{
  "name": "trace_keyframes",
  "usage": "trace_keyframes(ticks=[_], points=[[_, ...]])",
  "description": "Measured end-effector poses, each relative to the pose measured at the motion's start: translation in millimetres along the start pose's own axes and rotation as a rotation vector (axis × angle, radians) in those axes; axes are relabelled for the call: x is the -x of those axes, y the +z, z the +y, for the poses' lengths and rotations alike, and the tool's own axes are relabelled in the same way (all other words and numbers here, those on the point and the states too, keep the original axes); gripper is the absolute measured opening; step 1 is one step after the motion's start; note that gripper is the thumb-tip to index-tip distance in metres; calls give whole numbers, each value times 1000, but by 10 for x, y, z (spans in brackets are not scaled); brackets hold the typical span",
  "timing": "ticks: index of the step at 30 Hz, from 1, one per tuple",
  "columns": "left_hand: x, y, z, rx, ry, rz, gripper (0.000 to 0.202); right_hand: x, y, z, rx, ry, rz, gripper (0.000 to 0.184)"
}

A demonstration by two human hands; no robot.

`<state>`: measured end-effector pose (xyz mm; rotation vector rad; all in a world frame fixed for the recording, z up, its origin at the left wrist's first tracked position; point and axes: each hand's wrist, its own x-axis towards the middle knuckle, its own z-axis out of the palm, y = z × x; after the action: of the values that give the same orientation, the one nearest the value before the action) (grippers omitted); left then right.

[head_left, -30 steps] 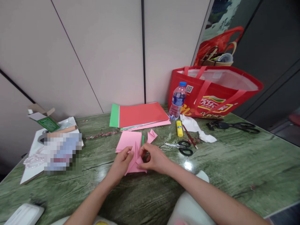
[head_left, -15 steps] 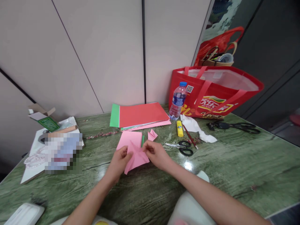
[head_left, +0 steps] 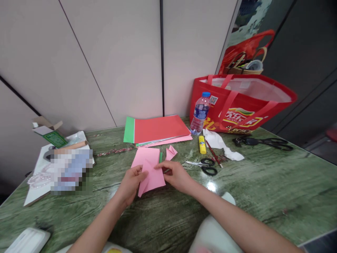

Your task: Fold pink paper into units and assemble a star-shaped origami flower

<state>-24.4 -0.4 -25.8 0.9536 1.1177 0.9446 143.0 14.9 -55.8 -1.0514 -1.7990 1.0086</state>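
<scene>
Between my two hands is a partly folded sheet of pink paper point(head_left: 153, 181), with creases showing across it. My left hand point(head_left: 133, 181) pinches its left edge between thumb and fingers. On the right side, my right hand point(head_left: 175, 174) grips the paper with the index finger on top and the thumb at the edge. Just beyond the sheet lies a stack of pink paper point(head_left: 144, 154), with a strip of green showing at its right. A small folded pink paper piece point(head_left: 171, 153) rests on the table behind my right hand.
Scissors point(head_left: 205, 165), a yellow glue stick point(head_left: 202, 144), a dark red pencil point(head_left: 213, 153) and crumpled tissue point(head_left: 223, 144) lie to the right. Behind stand a water bottle point(head_left: 200, 114) and a red bag point(head_left: 242, 105). Coloured sheets point(head_left: 160, 129) lie near the wall, a small green box point(head_left: 55, 138) at left.
The pink sheet's raised, creased middle now lies flatter. My right index finger has moved left onto the paper, while my left hand keeps its hold.
</scene>
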Motion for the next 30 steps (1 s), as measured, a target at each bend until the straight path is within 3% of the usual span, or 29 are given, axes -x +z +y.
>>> trace_keyframes(ticks=[10, 15, 17, 23, 30], points=[[36, 21, 24, -42, -57, -145, 29, 10, -18, -58, 88, -87, 39, 14], [57, 64, 18, -84, -74, -219, 30, 24, -8, -79, -44, -36, 28, 34], [55, 67, 13, -116, -35, -196, 30, 28, -1, -88, -99, -37, 0, 37], [14, 9, -16, -197, 155, -8, 19, 18, 19, -89, -172, -63, -21, 18], [-3, 25, -45, -141, 207, 20, 22, 4, 0, -136, -264, 4, -38, 8]])
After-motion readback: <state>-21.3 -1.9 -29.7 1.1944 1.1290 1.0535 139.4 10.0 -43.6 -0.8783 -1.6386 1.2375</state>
